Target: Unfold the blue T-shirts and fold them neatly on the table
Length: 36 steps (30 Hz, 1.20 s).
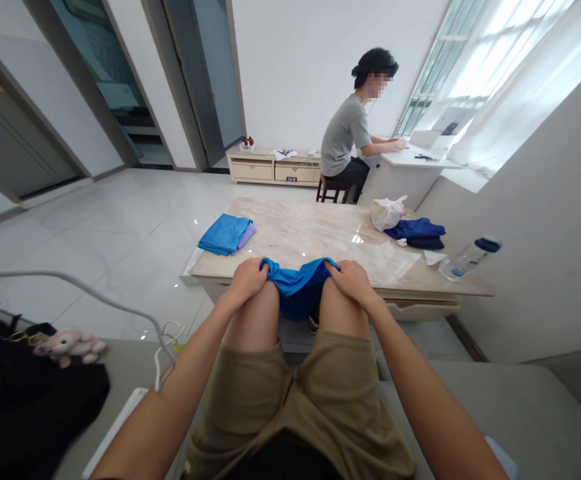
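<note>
A blue piece of cloth (300, 293), perhaps a garment, hangs between my knees at the near edge of the coffee table (290, 227). My left hand (250, 280) is closed on its left top corner, above my left knee. At the opposite corner, my right hand (350, 283) grips the cloth with the thumb on top, over my right knee. The top edge sags between both hands, and the lower part drops out of sight between my legs. To the left on the table lies a folded blue cloth (224, 233) on top of a purple cloth (248, 235).
On the table's right stand a white plastic bag (388, 213), dark blue folded cloths (417, 232) and a clear water bottle (470, 259). A person (353, 127) sits at a white desk (415, 159) beyond. A pink plush toy (67, 345) and cable (95, 290) are at my left.
</note>
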{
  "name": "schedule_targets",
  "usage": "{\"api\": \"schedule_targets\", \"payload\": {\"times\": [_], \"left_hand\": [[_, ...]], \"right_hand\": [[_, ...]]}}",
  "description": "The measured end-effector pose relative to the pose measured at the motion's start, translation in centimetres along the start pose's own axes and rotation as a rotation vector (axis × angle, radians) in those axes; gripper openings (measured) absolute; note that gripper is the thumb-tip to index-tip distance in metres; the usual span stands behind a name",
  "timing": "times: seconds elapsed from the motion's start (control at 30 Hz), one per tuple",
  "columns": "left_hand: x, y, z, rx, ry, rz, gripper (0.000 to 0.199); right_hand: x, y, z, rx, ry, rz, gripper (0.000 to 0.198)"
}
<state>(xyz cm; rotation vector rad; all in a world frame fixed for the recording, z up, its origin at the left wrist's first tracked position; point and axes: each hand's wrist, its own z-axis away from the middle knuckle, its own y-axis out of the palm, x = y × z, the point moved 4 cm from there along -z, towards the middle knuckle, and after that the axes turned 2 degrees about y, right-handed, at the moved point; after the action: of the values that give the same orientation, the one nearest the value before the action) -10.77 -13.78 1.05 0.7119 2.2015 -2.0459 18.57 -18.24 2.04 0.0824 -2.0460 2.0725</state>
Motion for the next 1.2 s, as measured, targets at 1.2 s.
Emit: {"api": "schedule_targets", "payload": {"times": [1.2], "left_hand": [[8.2, -15.0, -2.7, -0.601, 0.022, 0.340, 0.032]], "right_hand": [[-6.2, -13.7, -3.1, -0.508, -0.365, -0.436, 0.060]]}}
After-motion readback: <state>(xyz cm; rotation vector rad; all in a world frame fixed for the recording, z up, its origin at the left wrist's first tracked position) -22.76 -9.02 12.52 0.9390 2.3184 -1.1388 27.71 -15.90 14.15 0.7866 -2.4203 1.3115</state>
